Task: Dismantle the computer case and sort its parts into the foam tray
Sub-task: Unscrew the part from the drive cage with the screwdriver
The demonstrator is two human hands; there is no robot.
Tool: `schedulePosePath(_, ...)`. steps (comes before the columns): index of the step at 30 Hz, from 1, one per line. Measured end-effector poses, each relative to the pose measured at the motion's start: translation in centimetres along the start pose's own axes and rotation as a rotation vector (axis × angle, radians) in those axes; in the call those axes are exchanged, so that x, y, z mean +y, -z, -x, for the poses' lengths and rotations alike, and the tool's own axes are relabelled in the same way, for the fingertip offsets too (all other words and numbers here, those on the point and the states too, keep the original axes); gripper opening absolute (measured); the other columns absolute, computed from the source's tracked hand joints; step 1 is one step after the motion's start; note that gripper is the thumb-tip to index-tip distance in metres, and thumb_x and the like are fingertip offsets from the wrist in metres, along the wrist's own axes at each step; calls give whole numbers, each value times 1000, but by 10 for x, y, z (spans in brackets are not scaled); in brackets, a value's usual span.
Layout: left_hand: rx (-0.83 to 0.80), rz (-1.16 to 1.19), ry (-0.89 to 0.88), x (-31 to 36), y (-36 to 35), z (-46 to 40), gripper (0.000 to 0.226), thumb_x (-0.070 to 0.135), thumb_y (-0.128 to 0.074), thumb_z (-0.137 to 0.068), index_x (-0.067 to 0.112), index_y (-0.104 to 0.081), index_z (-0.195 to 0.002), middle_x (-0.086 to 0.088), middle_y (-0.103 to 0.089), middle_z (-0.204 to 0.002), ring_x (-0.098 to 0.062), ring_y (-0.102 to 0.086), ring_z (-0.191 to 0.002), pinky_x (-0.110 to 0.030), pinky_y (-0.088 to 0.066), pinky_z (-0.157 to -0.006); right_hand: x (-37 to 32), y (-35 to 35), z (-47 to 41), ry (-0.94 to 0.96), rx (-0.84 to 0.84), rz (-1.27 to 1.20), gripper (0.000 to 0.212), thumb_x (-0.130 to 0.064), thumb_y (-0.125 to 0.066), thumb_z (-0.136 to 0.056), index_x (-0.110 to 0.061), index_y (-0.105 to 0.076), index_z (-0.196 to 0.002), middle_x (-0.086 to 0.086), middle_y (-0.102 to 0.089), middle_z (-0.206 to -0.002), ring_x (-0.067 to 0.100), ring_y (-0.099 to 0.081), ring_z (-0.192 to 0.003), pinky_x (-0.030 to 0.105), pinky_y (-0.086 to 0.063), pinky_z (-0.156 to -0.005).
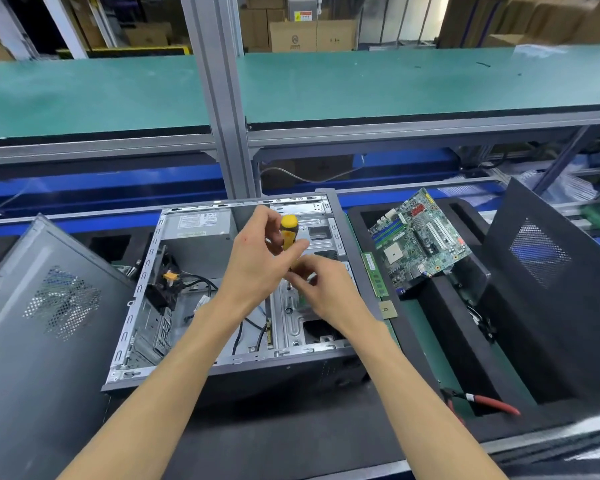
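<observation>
Warehouse workstation, green-topped shelf behind. Computer case (222,299) is lying open on the table. Left hand (257,261) is gripping a yellow screwdriver (289,233) upright; right hand (321,287) is pinching its shaft, likely steadying the tip. Motherboard (420,240) is already resting in the foam tray (440,306).

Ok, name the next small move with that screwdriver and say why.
Probably keep turning the yellow screwdriver to back the screw out. The left hand grips its handle upright over the open case, while the right hand pinches low at the shaft near the metal drive bracket, steadying it.
</observation>
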State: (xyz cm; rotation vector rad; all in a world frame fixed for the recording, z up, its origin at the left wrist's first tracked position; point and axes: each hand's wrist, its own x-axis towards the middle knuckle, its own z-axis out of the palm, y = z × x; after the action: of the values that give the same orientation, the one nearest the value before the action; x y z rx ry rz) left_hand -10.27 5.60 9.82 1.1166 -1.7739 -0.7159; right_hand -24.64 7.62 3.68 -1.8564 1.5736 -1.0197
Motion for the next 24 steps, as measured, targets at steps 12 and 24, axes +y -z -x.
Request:
schedulePosePath(12,-8,-2,-15,8,9,-5,29,22,-76,-86,18,-50,-99,4,-64,-84,-15,-65,-77,-37,-56,-74,-9,7,-10,-29,-24,58,21,-42,-75,-89,-25,-62,-88,-9,-67,-79,9,-64,-72,32,-56,-71)
schedulePosePath(24,-121,28,-29,10,11,-6,28,17,-67,-93,27,-60,-118,12,-73,-100,-7,-67,-102,-38,-56,-87,-18,16,-17,-46,-116,99,10,-28,-68,-96,-18,-70,-98,-7,-71,-83,4,-64,-74,25,-48,-70)
